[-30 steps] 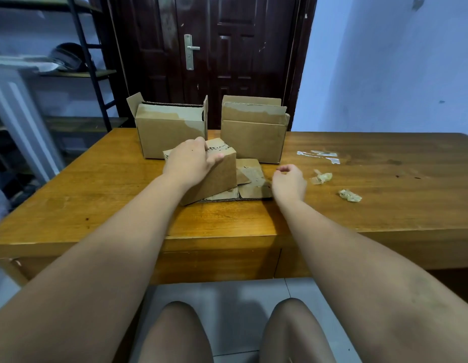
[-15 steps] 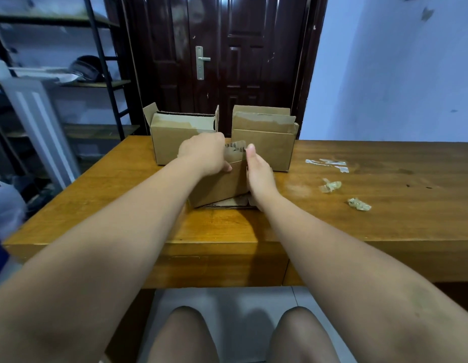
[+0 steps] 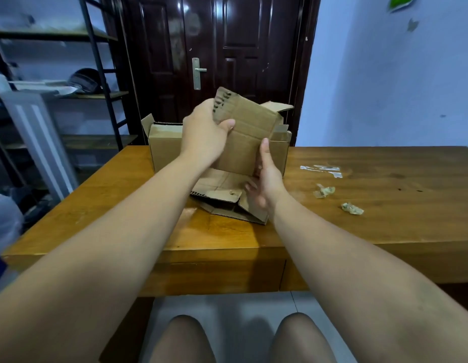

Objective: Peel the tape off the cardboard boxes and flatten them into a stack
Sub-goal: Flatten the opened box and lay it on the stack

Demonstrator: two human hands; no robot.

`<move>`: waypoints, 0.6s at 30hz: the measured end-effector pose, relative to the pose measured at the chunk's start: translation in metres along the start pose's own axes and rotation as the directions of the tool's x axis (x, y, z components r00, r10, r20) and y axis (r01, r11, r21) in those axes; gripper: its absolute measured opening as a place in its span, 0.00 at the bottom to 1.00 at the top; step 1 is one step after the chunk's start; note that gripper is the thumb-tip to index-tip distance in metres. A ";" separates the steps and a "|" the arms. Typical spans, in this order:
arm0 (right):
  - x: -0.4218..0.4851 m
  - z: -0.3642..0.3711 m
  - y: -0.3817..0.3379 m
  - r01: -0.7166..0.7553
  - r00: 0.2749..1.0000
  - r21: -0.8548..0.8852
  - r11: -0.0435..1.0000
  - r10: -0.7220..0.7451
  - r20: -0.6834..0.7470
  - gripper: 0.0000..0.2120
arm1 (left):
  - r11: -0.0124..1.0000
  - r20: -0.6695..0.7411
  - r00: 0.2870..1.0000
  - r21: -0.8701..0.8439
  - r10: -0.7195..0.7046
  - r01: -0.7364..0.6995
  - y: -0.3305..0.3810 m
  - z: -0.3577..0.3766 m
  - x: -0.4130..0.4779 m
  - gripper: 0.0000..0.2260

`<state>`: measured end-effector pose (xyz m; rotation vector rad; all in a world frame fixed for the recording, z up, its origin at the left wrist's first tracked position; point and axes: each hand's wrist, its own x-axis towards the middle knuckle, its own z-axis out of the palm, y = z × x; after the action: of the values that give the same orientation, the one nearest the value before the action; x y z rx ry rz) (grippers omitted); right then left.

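A small brown cardboard box [image 3: 247, 134] is lifted off the wooden table [image 3: 385, 205], tilted, its flaps open at the top right. My left hand [image 3: 204, 134] grips its upper left edge, thumb across the front face. My right hand [image 3: 264, 182] holds its lower right corner, thumb up along the face and fingers spread below. Flattened cardboard [image 3: 227, 197] lies on the table under the box. Behind stand two open boxes: one at the left [image 3: 164, 145], and one at the right [image 3: 281, 150] mostly hidden by the held box.
Peeled clear tape [image 3: 322, 170] and two crumpled tape balls [image 3: 324, 191] [image 3: 353, 208] lie on the table to the right. A dark door [image 3: 227, 61] stands behind, a metal shelf rack [image 3: 70, 95] at the left. My knees [image 3: 243, 339] are below the table's front edge.
Both hands have lifted the small box off the flattened cardboard and tilted it upward. The right hand came over from the table onto the box's right side.
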<state>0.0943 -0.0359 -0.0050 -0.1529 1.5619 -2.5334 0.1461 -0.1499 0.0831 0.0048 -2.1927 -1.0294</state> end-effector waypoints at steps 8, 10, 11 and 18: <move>0.005 -0.025 -0.016 0.036 0.986 -0.273 0.961 -0.079 -0.146 0.11 | 0.714 0.227 0.927 -0.591 -0.299 0.375 -0.016 0.001 -0.007 0.08; 0.006 -0.031 -0.018 0.018 0.985 -0.271 0.962 -0.063 -0.158 0.08 | 0.612 0.316 0.891 -0.648 -0.326 0.453 -0.020 0.001 -0.009 0.10; 0.006 -0.033 -0.019 0.013 0.985 -0.279 0.960 -0.061 -0.163 0.08 | 0.567 0.350 0.876 -0.668 -0.333 0.482 -0.023 0.001 -0.009 0.11; 0.013 -0.039 -0.016 0.028 0.974 -0.360 0.933 -0.107 -0.201 0.12 | 0.219 0.384 0.838 -0.844 -0.389 0.489 -0.039 0.007 -0.013 0.16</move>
<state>0.0733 0.0028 -0.0083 0.0310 2.1283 -2.3561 0.1411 -0.1678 0.0461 0.0748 -1.3220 -2.5688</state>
